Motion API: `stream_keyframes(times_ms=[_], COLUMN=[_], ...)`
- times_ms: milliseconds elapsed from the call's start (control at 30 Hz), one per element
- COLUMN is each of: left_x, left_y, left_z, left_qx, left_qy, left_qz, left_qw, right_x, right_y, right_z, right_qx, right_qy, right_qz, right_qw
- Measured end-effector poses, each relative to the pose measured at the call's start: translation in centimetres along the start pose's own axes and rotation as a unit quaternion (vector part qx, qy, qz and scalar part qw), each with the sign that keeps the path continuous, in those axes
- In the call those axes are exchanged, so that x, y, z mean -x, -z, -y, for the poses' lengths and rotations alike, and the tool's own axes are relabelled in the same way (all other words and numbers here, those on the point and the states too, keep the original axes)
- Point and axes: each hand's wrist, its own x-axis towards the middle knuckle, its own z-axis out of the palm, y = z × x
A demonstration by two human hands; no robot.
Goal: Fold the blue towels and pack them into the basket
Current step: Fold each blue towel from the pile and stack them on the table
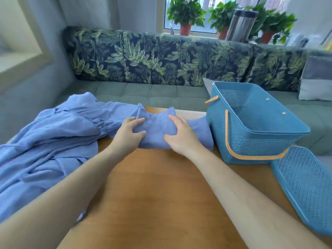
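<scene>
Both hands on the folded towel (156,127): left hand (128,134) grips its left end, fingers above and thumb below; right hand (181,136) grips the right part the same way. Forearms bare, reaching in from the bottom edge.

Sofa (161,94) runs behind, grey-green seat, leaf-print back. Desk (161,194), wood top, sits in front of it. Loose towel pile (53,139), same blue, covers the desk's left side and spills onto the sofa seat, crumpled, not folded. Basket (251,147), blue perforated plastic, stands on the desk's right far corner, open top, nothing visible inside; orange handle (226,133) hangs down along its front. Basket lid (305,186) lies flat on the desk just beside the basket, nearer side. Folded towel sits mid-desk at the far edge, between pile and basket, its right end close to the basket wall; can't tell if touching.

Grey pillow (316,78) on the sofa, far right. Potted plants (186,14) on the windowsill, steel flask (240,24) among them.
</scene>
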Motion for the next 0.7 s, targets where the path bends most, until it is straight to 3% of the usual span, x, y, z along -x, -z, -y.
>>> stream_keyframes(times_ms=[267, 333, 433, 567, 700], left_x=[-9.8, -10.7, -10.8, -10.7, -11.2], left_y=[-1.7, -2.6, -3.6, -4.1, -5.5], left_z=[3.3, 5.1, 7.0, 6.3, 7.6], left_qx=[-0.077, -0.109, -0.174, -0.291, -0.308], left_qy=[0.015, 0.024, 0.03, -0.097, -0.099], left_qz=[0.022, 0.035, 0.01, -0.064, 0.066], left_qw=[0.997, 0.993, 0.984, 0.95, 0.944], right_x=[-10.0, -11.2, -11.7, -12.3, -12.4], right_y=[-2.1, -3.2, -3.9, -4.1, -7.4], right_z=[-1.9, -3.0, -4.2, -3.9, -4.8], right_qx=[0.067, 0.146, 0.349, 0.415, 0.38], right_qy=[-0.023, -0.028, -0.028, 0.053, 0.052], right_qz=[0.017, 0.055, 0.106, -0.005, 0.043], right_qw=[0.997, 0.987, 0.931, 0.908, 0.922])
